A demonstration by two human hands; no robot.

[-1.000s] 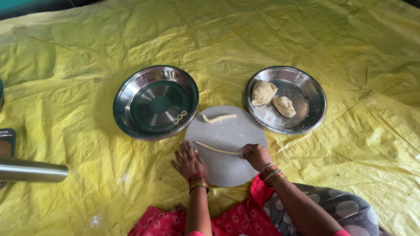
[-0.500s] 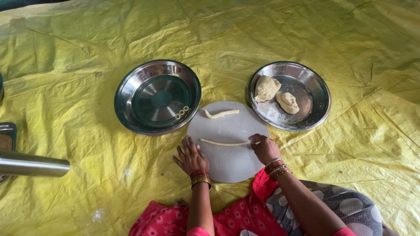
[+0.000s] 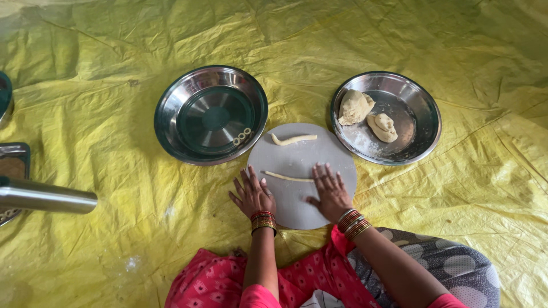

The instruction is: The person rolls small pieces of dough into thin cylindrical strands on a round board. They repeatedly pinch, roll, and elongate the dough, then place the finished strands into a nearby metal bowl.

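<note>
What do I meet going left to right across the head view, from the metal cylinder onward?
Metal cylinder → empty steel bowl → left hand → right hand → steel plate with dough lumps.

A crumpled yellow plastic sheet (image 3: 85, 97) covers the floor and carries everything; on it lies a round grey board (image 3: 297, 154) near the middle; a deep steel bowl (image 3: 171, 97) sits just left of the board's top edge; a steel plate (image 3: 422, 105) sits just right of it; a steel cylinder (image 3: 45, 197) lies at the left edge, beside a small metal tray (image 3: 11, 165).
</note>
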